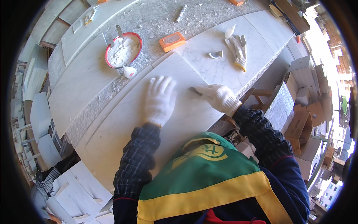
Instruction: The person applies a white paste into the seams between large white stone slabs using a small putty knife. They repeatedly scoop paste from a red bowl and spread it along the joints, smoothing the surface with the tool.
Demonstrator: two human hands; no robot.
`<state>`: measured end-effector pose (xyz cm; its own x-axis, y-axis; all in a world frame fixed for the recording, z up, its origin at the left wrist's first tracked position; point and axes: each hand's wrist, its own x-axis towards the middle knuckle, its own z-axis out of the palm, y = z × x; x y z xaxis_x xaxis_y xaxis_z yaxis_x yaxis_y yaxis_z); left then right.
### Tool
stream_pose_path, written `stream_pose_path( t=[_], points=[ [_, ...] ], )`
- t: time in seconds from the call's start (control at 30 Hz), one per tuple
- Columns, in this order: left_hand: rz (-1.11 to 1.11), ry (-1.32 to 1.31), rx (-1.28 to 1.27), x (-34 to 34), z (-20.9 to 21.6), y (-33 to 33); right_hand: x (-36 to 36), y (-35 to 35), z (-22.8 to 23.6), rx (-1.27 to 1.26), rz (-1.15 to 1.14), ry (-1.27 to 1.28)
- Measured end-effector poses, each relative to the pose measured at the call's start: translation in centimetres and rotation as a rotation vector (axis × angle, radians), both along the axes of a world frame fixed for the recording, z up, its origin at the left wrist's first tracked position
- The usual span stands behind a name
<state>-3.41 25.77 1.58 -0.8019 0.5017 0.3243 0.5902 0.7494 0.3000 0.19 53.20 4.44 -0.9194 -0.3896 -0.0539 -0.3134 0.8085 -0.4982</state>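
Closest in, the green and yellow vest (209, 175) fills the bottom, with both plaid sleeves reaching up onto a big white marble slab (123, 127) lying on the surface (156, 18). The slab's long axis runs diagonally, from lower left up toward the upper right. The left hand (159, 100), in a white knit glove, lies flat on the slab with fingers spread, gripping nothing. The right hand (218, 98), also gloved, is pinched around a small scraper blade (194, 90) at the slab's right edge; the blade pokes out to the left, roughly level, tip touching the stone. Farther up there's a small white squeeze bottle (129, 71) just below a red-rimmed bowl (123, 50) of white powder with two metal spatulas stuck in it. To the right sit an orange block (172, 41), a broken white shard (216, 55) and a spare pair of gloves (237, 48).
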Motion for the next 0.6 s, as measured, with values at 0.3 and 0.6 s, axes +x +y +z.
stream_pose_path(
  t=[0.3, 0.6],
  points=[
    [-0.011, 0.011, 0.136, -0.2, -0.5, -0.3, 3.3, 1.3, 1.5, -0.734, -0.697, 0.069],
    [-0.207, -0.014, 0.108, 0.0, 1.8, 3.0, 4.9, -0.9, 8.9, -0.673, -0.522, 0.429]
  ],
)
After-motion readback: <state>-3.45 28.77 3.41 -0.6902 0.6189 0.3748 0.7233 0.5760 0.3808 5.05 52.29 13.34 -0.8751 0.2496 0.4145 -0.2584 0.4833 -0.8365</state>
